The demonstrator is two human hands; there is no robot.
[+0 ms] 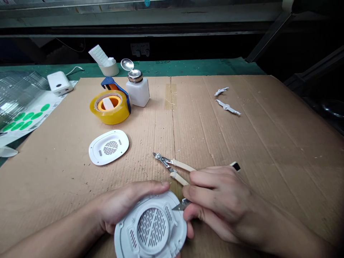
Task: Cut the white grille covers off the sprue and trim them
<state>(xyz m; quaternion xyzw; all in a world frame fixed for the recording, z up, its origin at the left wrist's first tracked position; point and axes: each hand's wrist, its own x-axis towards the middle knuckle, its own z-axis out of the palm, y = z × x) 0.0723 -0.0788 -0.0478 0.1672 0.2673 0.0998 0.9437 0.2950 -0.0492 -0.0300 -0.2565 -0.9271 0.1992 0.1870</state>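
A white plastic cover [174,234] with a round slotted grille is in my left hand [126,204], inner side up and tilted at the bottom of the view. The left thumb presses along its upper edge; the other fingers are mostly hidden beneath. My right hand [223,204] is closed around a utility knife [182,205], whose blade tip meets the cover beside the small side slots. Most of the knife's handle is covered by that hand. Just beyond lie side cutters [167,163] with cream grips, partly hidden by the right fingers.
A second white slotted cover [110,147] lies on the cardboard sheet [268,150]. Behind it are a yellow tape roll [113,114] with a blue dispenser and a white pump bottle [138,91], lid raised. Plastic scraps [228,107] lie at the right, a white device [59,83] back left.
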